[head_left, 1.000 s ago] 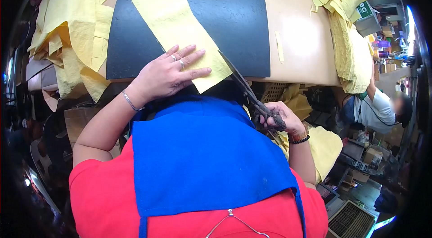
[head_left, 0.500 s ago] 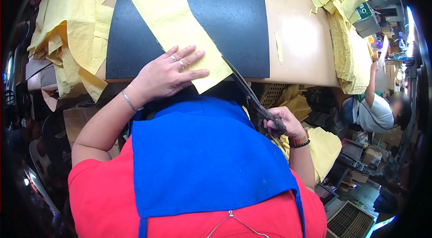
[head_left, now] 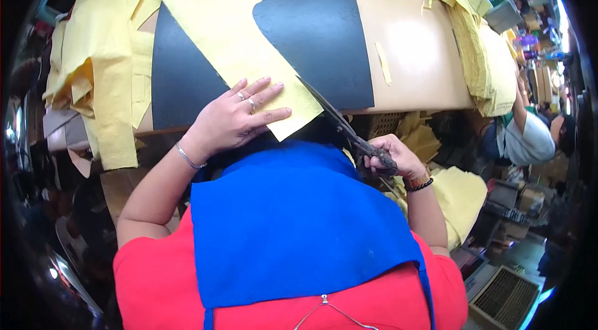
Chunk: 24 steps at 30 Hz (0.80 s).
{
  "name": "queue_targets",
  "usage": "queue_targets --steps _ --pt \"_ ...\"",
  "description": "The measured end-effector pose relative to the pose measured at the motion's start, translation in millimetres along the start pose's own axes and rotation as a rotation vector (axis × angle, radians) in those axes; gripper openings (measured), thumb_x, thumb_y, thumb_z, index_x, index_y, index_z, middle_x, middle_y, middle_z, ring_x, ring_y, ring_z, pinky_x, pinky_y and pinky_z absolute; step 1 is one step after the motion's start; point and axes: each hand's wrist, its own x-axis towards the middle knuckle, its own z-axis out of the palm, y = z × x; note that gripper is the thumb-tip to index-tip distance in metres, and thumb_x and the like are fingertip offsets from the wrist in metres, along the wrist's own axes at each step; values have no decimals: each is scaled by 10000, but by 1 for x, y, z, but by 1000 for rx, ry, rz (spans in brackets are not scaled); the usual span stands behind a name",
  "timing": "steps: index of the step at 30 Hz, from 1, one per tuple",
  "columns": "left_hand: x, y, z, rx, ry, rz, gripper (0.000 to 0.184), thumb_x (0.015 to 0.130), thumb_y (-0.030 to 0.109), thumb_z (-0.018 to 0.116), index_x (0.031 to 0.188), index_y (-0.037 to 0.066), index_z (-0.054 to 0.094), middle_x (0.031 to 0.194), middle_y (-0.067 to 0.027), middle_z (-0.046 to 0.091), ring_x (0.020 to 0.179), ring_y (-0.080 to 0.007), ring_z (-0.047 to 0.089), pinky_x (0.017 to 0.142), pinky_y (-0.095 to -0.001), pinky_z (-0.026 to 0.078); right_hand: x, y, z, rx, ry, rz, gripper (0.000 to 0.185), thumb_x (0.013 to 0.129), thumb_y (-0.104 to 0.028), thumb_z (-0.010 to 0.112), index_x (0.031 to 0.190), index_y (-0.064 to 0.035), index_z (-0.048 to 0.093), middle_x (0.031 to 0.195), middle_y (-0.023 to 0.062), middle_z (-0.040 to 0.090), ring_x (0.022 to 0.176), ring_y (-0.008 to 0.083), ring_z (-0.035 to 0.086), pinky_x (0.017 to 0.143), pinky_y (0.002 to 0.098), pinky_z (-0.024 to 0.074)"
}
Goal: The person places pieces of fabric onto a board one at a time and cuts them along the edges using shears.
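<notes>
My left hand (head_left: pixel 232 117) lies with fingers spread on a strip of yellow cloth (head_left: pixel 249 43), pressing near its front end. The cloth rests over a black board (head_left: pixel 317 34), and its front corner hangs past the board's edge. My right hand (head_left: pixel 403 155) is wrapped around the dark, wrapped-looking handles of long scissors (head_left: pixel 346 129). Their blades point up and left, along the right edge of the strip, with the tip against the cloth. Part of the blades is hard to make out against the dark board.
Yellow cloth pieces (head_left: pixel 112 74) drape over the table's left side. A thick stack of yellow cloth (head_left: pixel 495 74) sits at the right edge. A thin scrap (head_left: pixel 382 63) lies on the tan tabletop (head_left: pixel 414 24). Another person (head_left: pixel 526 137) is at the far right.
The scissors' blades now lie farther up along the strip's right edge. My left hand stays spread on the cloth. The whole view has shifted slightly.
</notes>
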Motion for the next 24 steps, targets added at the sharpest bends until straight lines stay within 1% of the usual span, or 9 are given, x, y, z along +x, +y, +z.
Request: queue_targets --steps 2,5,6,8,11,16,19,22,24 --pt "1 2 0 0 -5 -24 534 784 151 633 1279 323 533 1440 -52 415 1304 -294 419 1070 -481 354 -5 -2 -1 -30 9 55 239 786 -236 751 781 -40 615 648 -30 568 556 32 505 493 180 387" --pt "1 2 -1 3 3 -26 533 783 150 635 1276 328 536 1437 -50 419 1306 -285 417 1068 -479 362 -10 -3 1 -22 29 54 252 790 -252 749 764 -43 610 636 -26 567 550 33 510 480 180 380" --pt "0 2 -1 20 -5 -14 532 797 180 632 1292 336 514 1438 -53 415 1305 -285 416 1063 -481 366 -10 -2 1 -20 28 62 253 791 -253 748 763 -43 611 636 -26 568 552 33 512 481 179 381" --pt "0 1 -2 57 -21 12 536 826 240 626 1326 351 470 1439 -59 407 1303 -286 413 1054 -483 374 -5 -1 2 3 0 17 258 789 -259 750 773 -39 616 639 -24 570 555 36 516 489 182 388" --pt "0 1 -3 39 -32 18 550 820 231 630 1331 354 465 1448 -57 395 1309 -285 406 1055 -484 372 8 -3 6 10 -15 -25 257 784 -256 754 781 -35 621 642 -24 570 555 38 516 496 185 392" --pt "-1 -1 -2 28 -12 32 550 818 231 633 1329 351 468 1444 -53 403 1306 -282 414 1050 -481 372 17 -7 8 14 -19 -61 238 788 -232 749 782 -30 623 653 -26 568 567 40 516 508 192 398" --pt "-1 -1 -1 17 5 35 529 825 249 631 1322 347 478 1439 -52 410 1291 -278 435 1046 -476 374 7 -9 4 -47 5 30 224 793 -218 743 784 -30 623 660 -26 570 574 40 518 512 195 401" --pt "-1 -1 -2 -2 11 33 496 838 273 621 1311 343 491 1436 -53 414 1279 -275 451 1046 -474 376 6 -9 7 -1 11 41 219 794 -213 741 789 -29 623 660 -24 572 574 42 519 513 197 402" --pt "-2 0 -2 -30 9 32 496 824 259 630 1298 339 506 1437 -51 415 1279 -275 452 1044 -478 379 13 -10 11 4 -3 -4 237 792 -228 743 789 -29 615 659 -24 569 573 44 518 513 197 403"
